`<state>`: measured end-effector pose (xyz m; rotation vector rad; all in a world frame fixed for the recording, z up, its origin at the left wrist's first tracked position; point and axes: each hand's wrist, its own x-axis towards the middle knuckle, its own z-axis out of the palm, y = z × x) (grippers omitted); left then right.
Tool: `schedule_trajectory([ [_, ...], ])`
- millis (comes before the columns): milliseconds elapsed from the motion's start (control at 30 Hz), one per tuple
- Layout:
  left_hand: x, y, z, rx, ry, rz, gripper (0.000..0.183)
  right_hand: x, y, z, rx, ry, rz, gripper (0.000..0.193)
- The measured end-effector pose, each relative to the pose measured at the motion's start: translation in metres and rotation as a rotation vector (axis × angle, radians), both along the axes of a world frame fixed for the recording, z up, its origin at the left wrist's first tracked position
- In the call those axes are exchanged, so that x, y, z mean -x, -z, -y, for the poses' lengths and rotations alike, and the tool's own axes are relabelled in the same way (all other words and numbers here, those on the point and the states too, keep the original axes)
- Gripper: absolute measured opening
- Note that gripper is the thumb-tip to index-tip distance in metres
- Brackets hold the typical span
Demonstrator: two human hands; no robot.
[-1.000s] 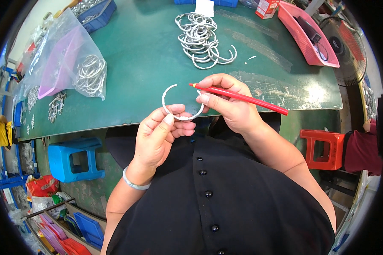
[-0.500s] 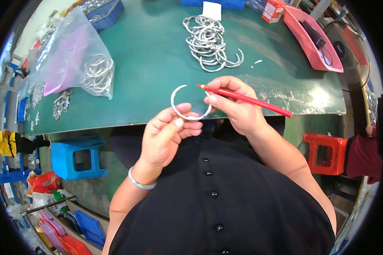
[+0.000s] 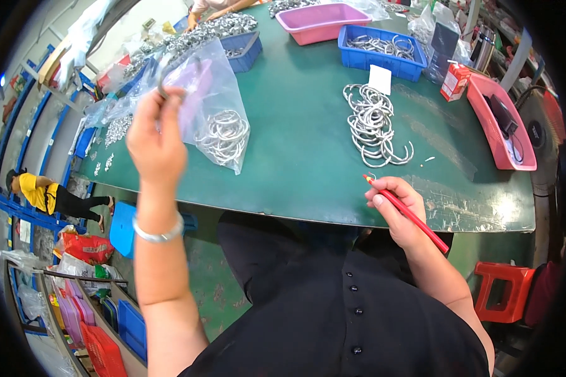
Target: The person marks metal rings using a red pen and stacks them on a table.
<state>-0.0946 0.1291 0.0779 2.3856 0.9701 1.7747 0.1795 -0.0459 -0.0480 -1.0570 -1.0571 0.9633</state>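
Observation:
My left hand (image 3: 159,138) is raised at the left, over the near side of a clear plastic bag (image 3: 229,91). Its fingers pinch a silver open bangle (image 3: 161,81), smeared by motion. Inside the bag lie several silver bangles (image 3: 223,135), and a purple tray shows through the plastic. My right hand (image 3: 401,210) is closed round a red pencil (image 3: 415,220) above the table's near edge, the tip pointing up and left. Just beyond that hand, a pile of silver open bangles (image 3: 371,119) lies on the green table (image 3: 295,144), a white paper slip (image 3: 380,80) at its far end.
A blue basket (image 3: 358,58) of bangles and a pink tub (image 3: 305,31) stand at the back. At right are a pink tray (image 3: 478,103) and a red-white carton (image 3: 454,81). Another person's hands (image 3: 220,11) rest near a heap of metal pieces. Plastic stools stand below.
My left hand has carried the bangle away from my right hand, up and left to the plastic bag. My right hand still grips the red pencil. The view has shifted, showing more of the table's far side.

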Motion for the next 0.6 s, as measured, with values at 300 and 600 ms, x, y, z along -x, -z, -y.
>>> schedule_trajectory([
  [300, 0.042, -0.046, -0.076, 0.071, -0.193, -0.389, 0.016, -0.004, -0.002, 0.0, 0.015, 0.041, -0.012, 0.017],
  [600, -0.006, -0.011, -0.02, -0.128, -0.129, -0.461, 0.024, -0.049, -0.006, -0.021, -0.007, 0.261, 0.273, 0.017],
])
